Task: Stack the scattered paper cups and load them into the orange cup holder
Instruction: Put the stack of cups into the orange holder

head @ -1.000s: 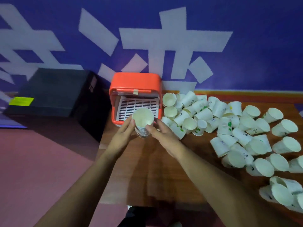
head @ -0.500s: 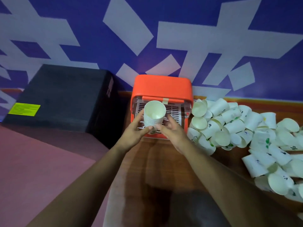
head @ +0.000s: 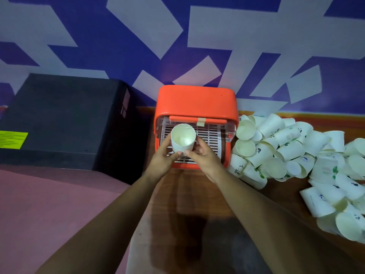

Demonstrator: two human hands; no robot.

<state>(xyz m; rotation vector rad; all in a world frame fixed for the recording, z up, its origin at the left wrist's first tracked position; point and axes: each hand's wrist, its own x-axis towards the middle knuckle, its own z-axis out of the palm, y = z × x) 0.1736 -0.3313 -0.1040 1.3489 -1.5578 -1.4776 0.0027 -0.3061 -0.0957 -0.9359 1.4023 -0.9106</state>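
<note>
The orange cup holder (head: 195, 102) stands against the wall with its front open and a white slatted tray (head: 212, 136) inside. A stack of white paper cups (head: 182, 138) is held mouth-up over the left part of that tray. My left hand (head: 163, 160) grips the stack from the left and my right hand (head: 204, 157) from the right, near its bottom. A heap of scattered paper cups (head: 286, 149) lies on the wooden table (head: 187, 194) to the right of the holder.
A black box (head: 65, 119) with a yellow label sits left of the holder, touching its side. Behind is a blue wall with white shapes. More loose cups (head: 339, 210) trail toward the table's right front edge. A reddish floor lies to the left.
Both hands have carried the cup stack forward from in front of the holder to over its slatted tray. The view has moved closer to the holder.
</note>
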